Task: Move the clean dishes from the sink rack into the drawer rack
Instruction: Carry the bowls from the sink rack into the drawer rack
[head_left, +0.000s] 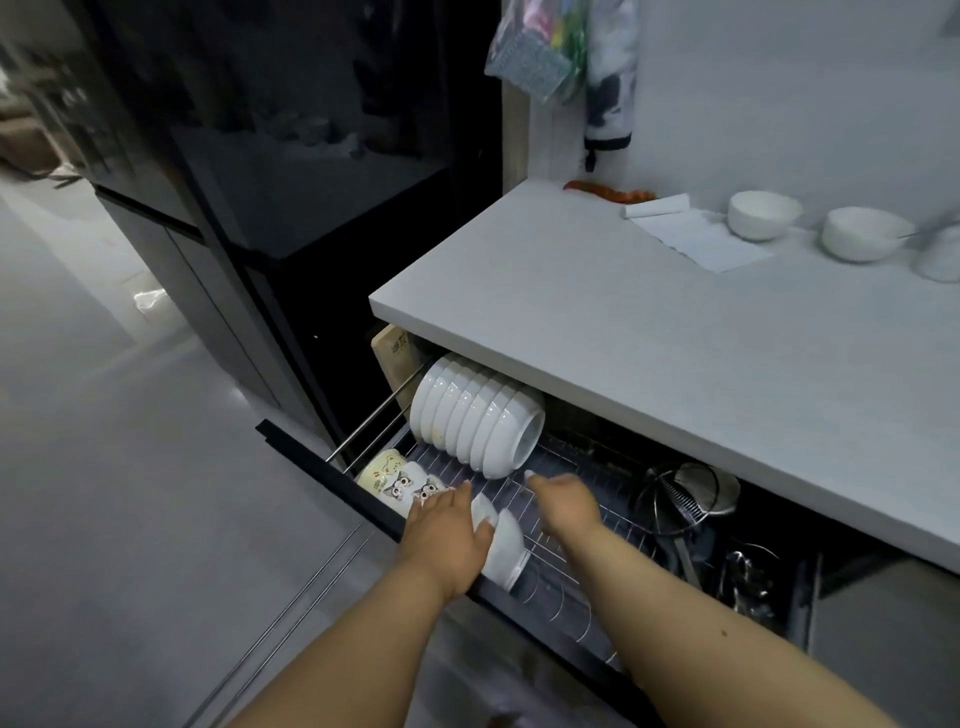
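The drawer rack (566, 592) stands pulled out under the countertop, a wire grid over a dark tray. A row of several white bowls (475, 415) stands on edge at its back left. At the front left lie cartoon-printed cups (397, 480). My left hand (447, 535) rests on small white bowls (506, 551) lying on their side near the drawer's front edge, fingers wrapped over the nearest one. My right hand (563, 501) hovers just to the right above the wires, fingers curled downward with nothing seen in it.
A metal strainer (685, 496) and utensils lie in the drawer's right part. On the countertop (571, 291) stand white bowls (763, 215) and a white cloth (696, 234). A wooden board (392, 353) stands at the drawer's back left. A dark fridge (260, 182) rises to the left.
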